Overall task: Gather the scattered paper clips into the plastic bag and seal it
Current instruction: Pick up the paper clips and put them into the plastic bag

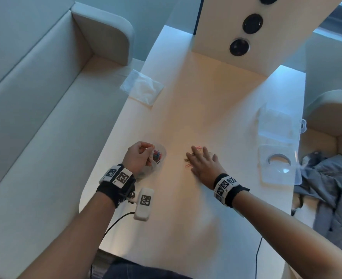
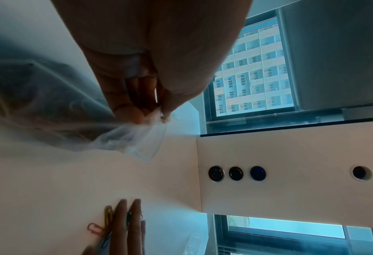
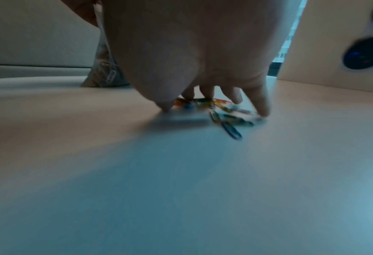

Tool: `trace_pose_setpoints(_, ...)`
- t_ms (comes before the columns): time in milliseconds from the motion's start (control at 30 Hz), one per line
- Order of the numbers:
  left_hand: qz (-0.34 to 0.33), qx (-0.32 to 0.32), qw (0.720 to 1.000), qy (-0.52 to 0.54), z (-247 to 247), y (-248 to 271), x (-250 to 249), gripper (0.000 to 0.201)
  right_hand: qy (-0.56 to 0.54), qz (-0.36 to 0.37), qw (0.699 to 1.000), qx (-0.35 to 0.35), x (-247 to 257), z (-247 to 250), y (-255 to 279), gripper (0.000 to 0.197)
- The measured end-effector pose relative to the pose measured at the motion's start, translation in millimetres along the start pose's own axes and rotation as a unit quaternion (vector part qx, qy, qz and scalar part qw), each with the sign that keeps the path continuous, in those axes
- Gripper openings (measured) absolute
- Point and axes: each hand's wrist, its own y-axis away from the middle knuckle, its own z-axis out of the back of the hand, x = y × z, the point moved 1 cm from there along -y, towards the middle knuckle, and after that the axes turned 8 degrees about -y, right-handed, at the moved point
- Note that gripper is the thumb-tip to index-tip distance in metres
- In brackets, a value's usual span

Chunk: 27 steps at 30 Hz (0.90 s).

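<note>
My left hand (image 1: 140,156) pinches the rim of a clear plastic bag (image 1: 158,158) near the table's left edge; coloured paper clips show inside it. In the left wrist view the bag (image 2: 137,143) hangs from my fingertips (image 2: 137,115). To its right, my right hand (image 1: 203,161) lies spread, fingers straight, over a pile of coloured paper clips (image 1: 188,161) on the white table (image 1: 186,218). The right wrist view shows my fingertips (image 3: 265,112) touching the table around the clips (image 3: 224,113), a blue clip (image 3: 231,129) lying nearest the camera.
A crumpled clear bag (image 1: 142,87) lies at the table's left edge, farther back. A clear plastic box (image 1: 276,148) with its lid open stands at the right edge, grey cloth (image 1: 331,188) beside it. An upright white panel (image 1: 246,37) with round black sockets crosses the table's far end.
</note>
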Motion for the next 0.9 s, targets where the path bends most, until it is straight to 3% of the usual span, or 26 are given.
trace_pose_setpoints(200, 0.005, 0.011, 1.0, -0.01, -16.0, 4.0, -2.0, 0.016, -0.033, 0.038, 0.994, -0.095, -3.6, 1.7, 20.2, 0.051)
trace_pose_setpoints(433, 0.008, 0.016, 0.999, -0.036, -34.6, 9.5, -5.3, 0.013, -0.128, -0.03, 0.986, -0.099, -9.6, 9.0, 5.5, 0.021)
trace_pose_setpoints(500, 0.008, 0.019, 0.999, -0.043, -41.0, 12.4, -8.8, 0.014, -0.202, -0.08, 0.969, -0.117, -14.9, 16.7, 0.3, 0.017)
trace_pose_setpoints(567, 0.01, 0.024, 0.998, -0.051, -47.2, 14.0, -12.4, 0.015, -0.293, -0.164, 0.933, -0.133, -22.2, 25.5, -2.0, 0.015)
trace_pose_setpoints(633, 0.013, 0.027, 0.998, -0.054, -52.8, 15.6, -14.9, 0.014, -0.402, -0.258, 0.866, -0.145, -30.8, 31.6, 0.6, 0.011)
trace_pose_setpoints(667, 0.014, 0.027, 0.998, -0.058, -55.4, 15.8, -16.0, 0.013, -0.479, -0.301, 0.812, -0.147, -34.6, 34.7, 3.7, 0.011)
trace_pose_setpoints(733, 0.014, 0.026, 0.998, -0.061, -60.2, 15.8, -18.0, 0.014, -0.681, -0.321, 0.643, -0.139, -33.7, 44.3, 12.7, 0.018)
trace_pose_setpoints(800, 0.015, 0.029, 0.998, -0.054, -65.6, 17.3, -21.9, 0.014, -0.841, -0.263, 0.455, -0.126, -23.1, 60.8, 21.0, 0.025)
trace_pose_setpoints(833, 0.016, 0.031, 0.998, -0.051, -68.7, 18.8, -24.2, 0.014, -0.873, -0.235, 0.411, -0.115, -16.3, 68.5, 23.2, 0.025)
trace_pose_setpoints(867, 0.017, 0.029, 0.998, -0.048, -71.6, 19.9, -25.4, 0.013, -0.885, -0.206, 0.406, -0.1, -7.6, 75.6, 24.8, 0.024)
trace_pose_setpoints(900, 0.016, 0.025, 0.999, -0.046, -74.8, 21.2, -26.3, 0.011, -0.881, -0.179, 0.43, -0.086, 1.8, 81.7, 25.5, 0.022)
